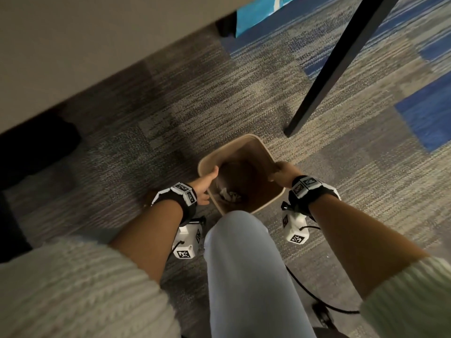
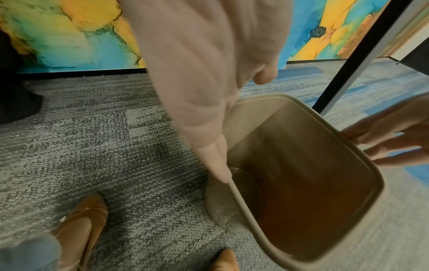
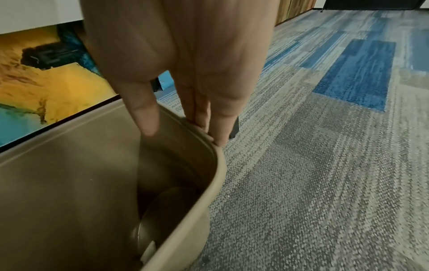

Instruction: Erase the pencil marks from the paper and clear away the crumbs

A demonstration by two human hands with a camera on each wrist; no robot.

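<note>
A tan waste bin (image 1: 256,140) stands on the carpet between my hands, seen from above with its mouth open. Crumpled white paper (image 1: 228,193) lies at its bottom. My left hand (image 1: 205,181) lies along the bin's left side. In the left wrist view its fingers (image 2: 204,110) run straight down the outer wall beside the rim (image 2: 301,106), thumb above the rim. My right hand (image 1: 283,172) pinches the right rim (image 3: 197,128): one finger (image 3: 146,117) inside the bin, the others outside. No pencil-marked sheet or eraser shows.
A table's underside (image 1: 73,45) fills the upper left; its black leg (image 1: 341,59) slants down just beyond the bin. My knee in light trousers (image 1: 244,264) sits right before the bin. Tan shoes (image 2: 81,223) rest on grey-blue carpet. A dark shape (image 1: 36,147) lies at left.
</note>
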